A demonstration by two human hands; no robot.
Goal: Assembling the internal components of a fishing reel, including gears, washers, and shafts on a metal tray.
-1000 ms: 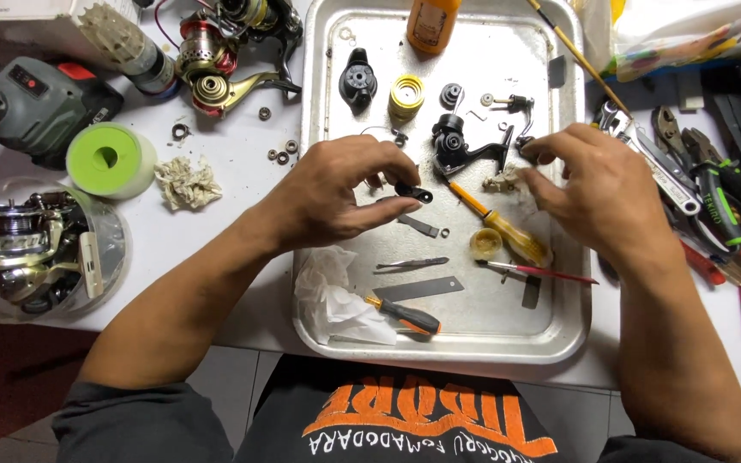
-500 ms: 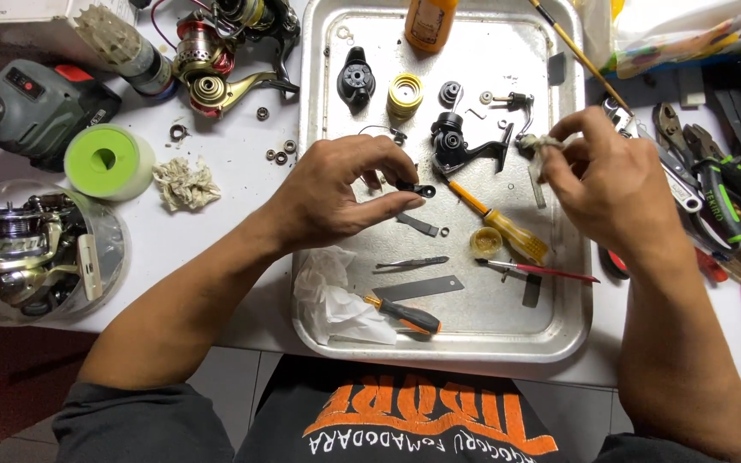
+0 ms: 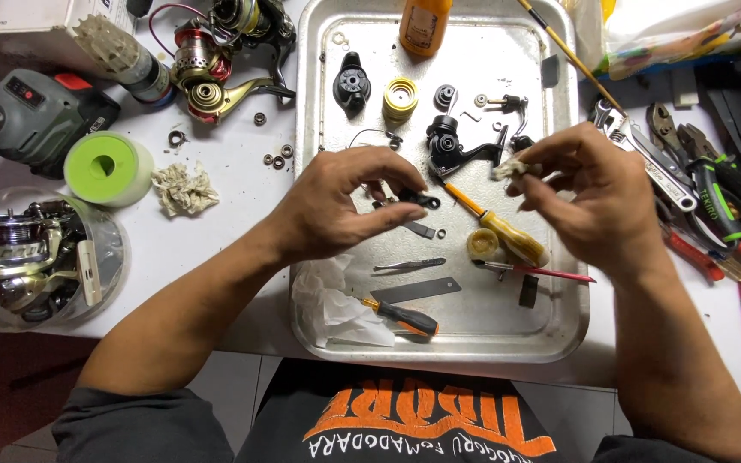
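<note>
**Two hands working over a metal tray of small parts**

A white table (image 3: 216, 249) is sitting under everything, and a bit of grey floor is showing below its near edge. A shiny metal tray (image 3: 559, 330) is lying on the table in front of the person. Near the front of the tray, a small screwdriver with an orange and black handle (image 3: 405, 315) is lying on crinkled clear plastic (image 3: 328, 300).

The left hand (image 3: 336, 206) is curling almost closed and is pinching a small black part (image 3: 419, 199) between thumb and fingers, just above the tray. The right hand (image 3: 598, 193) is also nearly closed and is pinching a small pale scrap (image 3: 508, 169) at its fingertips.

Between the hands, a yellow-handled screwdriver (image 3: 499, 227) is lying slanted. Farther back, an orange bottle (image 3: 424, 26) is standing at the tray's far edge. A round green roll (image 3: 109, 167) is resting on the left, and a white box (image 3: 19, 26) is sitting in the far left corner.
</note>
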